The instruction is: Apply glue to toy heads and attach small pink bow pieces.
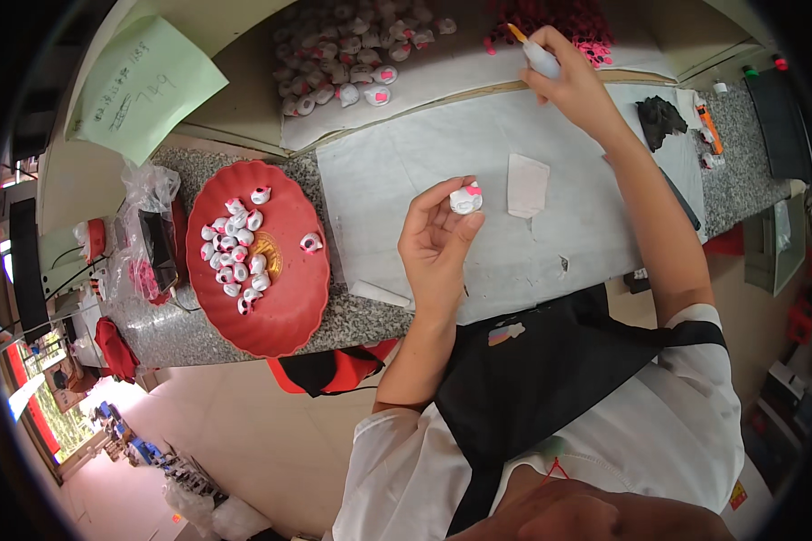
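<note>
Head view, white paper sheet (442, 153) on the speckled bench (352, 316) taken as landmark. Left hand (435, 242) raised over the sheet's near half, palm up, fingers closed in a narrow grip on one small white figurine (465, 198) with a pink patch on top. Right hand (570, 83) extended to the sheet's far edge, grip wrapped around a small white applicator bottle (539, 58) with an orange tip, tip aimed at the far pile of pink pieces (595, 32). Further white figurines (352, 63) lie massed beyond the sheet's far-left corner; a red plate (289, 311) left of the sheet holds a cluster of the same. A folded white cloth (526, 184) lies on the sheet just right of the held figurine. Judged step: fitting a pink part onto the held figurine, the right hand at the supply. Next move would call for bringing bottle and figurine together over the sheet, the left grip steady, pink patch upward.
</note>
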The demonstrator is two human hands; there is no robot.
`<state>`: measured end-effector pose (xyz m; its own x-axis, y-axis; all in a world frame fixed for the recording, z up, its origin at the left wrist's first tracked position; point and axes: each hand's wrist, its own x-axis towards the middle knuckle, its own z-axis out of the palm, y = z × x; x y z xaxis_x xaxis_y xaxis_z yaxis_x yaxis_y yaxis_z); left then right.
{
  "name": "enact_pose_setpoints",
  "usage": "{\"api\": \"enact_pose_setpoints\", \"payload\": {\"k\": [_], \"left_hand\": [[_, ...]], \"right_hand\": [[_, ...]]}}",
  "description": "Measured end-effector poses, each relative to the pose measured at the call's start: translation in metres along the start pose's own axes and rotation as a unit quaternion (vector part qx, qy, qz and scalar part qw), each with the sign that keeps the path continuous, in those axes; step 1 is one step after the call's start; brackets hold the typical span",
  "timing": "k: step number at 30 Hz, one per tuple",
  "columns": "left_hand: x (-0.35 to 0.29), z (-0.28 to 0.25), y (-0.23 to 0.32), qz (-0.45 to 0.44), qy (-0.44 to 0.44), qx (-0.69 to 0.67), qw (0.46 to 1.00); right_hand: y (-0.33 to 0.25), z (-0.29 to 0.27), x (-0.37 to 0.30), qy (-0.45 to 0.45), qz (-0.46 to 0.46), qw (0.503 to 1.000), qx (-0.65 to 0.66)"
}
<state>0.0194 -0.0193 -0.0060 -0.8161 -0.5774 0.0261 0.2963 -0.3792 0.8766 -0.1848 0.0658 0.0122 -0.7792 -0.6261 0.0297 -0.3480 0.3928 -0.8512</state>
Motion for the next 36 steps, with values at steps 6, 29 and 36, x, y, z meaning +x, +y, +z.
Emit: {"api": "enact_pose_setpoints", "payload": {"k": [6,29,36], "left_hand": [[0.0,-0.004,0.001,-0.019,0.011,-0.016,1.0],[0.002,0.006,-0.008,-0.022,-0.033,0.079,0.996],[0.001,0.005,-0.012,0.025,-0.041,0.155,0.987]], "right_hand": [[0.002,0.016,0.03,0.018,-0.12,0.937,-0.327],[-0.025,0.023,-0.104,-0.036,0.005,0.957,0.289],[-0.026,0.034,-0.11,-0.049,0.014,0.943,0.33]]}}
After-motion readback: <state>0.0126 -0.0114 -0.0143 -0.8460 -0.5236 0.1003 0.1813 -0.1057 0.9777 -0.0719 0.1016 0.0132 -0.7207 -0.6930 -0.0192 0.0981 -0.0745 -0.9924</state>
